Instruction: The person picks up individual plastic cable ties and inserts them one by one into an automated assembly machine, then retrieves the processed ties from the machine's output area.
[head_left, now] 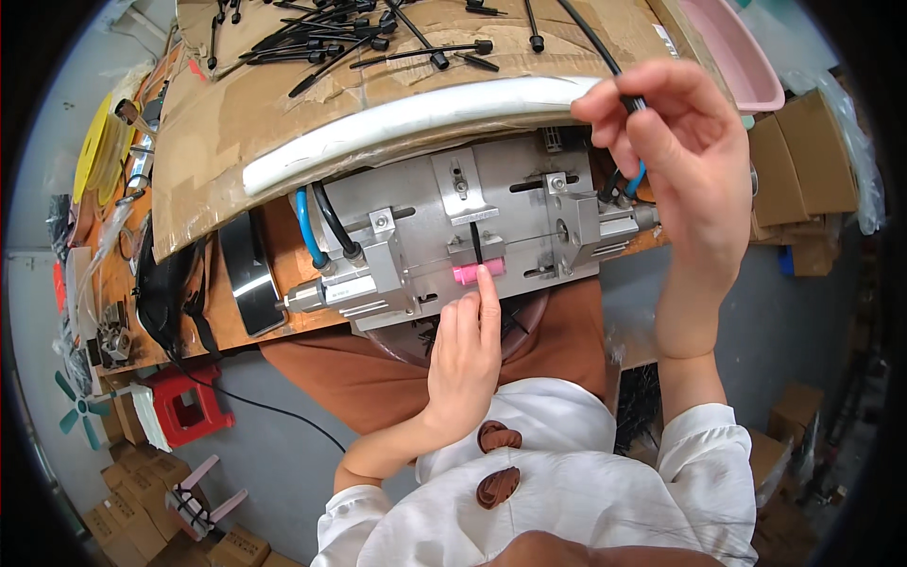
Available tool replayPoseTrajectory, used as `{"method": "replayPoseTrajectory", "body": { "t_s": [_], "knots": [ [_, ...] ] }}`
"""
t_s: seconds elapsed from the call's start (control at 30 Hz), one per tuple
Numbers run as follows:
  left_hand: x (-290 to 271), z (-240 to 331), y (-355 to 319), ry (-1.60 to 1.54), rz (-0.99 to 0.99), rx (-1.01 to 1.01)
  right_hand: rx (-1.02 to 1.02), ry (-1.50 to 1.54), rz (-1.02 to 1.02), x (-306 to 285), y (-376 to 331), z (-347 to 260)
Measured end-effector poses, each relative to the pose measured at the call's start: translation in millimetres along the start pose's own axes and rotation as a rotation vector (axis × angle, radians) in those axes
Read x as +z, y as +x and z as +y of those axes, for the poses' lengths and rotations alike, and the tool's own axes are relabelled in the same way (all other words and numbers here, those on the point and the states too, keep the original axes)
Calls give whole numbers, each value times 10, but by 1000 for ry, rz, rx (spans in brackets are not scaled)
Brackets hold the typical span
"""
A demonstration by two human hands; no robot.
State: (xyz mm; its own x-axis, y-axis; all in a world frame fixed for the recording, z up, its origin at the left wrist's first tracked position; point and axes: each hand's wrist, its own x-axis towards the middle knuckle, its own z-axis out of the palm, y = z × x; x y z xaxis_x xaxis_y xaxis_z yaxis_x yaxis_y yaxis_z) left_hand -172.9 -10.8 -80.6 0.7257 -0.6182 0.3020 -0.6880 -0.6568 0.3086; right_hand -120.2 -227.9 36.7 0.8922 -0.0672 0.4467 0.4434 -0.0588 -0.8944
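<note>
The metal fixture (463, 227) lies in front of me, with a sliding block on each side. A pink cylinder (466, 274) sits at its front middle, and a thin black rod (477, 244) runs from it toward the centre bracket. My left hand (463, 364) rests its stretched index fingertip on the pink cylinder; the other fingers are bent, and its thumb is hidden. Raised at the upper right, my right hand (685, 132) pinches a black tube (597, 42) by its thicker end, between thumb and fingers. The tube's far end runs out of the top edge.
Several black tubes with knobbed ends (326, 42) lie on cardboard (217, 170) behind a white padded strip (406, 118). A phone (250, 274) and a black strap (161, 293) lie left. A pink tub (727, 47) stands far right; a red stool (194, 406) stands below left.
</note>
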Motion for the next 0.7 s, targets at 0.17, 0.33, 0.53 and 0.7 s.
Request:
{"method": "replayPoseTrajectory", "body": {
  "t_s": [0.17, 0.33, 0.53, 0.7],
  "knots": [
    [-30, -30, -11, 36, -44, -9, -90, -183, 144, 215, -412, 129],
    [-438, -201, 287, -103, 30, 102, -235, -772, -50, 487, -1136, 385],
    [-788, -360, 795, -49, 366, 43, -161, -865, -166, 750, -1354, 718],
    [-832, -394, 910, -62, 339, 27, -79, -880, -206, 746, -1355, 710]
  ]
}}
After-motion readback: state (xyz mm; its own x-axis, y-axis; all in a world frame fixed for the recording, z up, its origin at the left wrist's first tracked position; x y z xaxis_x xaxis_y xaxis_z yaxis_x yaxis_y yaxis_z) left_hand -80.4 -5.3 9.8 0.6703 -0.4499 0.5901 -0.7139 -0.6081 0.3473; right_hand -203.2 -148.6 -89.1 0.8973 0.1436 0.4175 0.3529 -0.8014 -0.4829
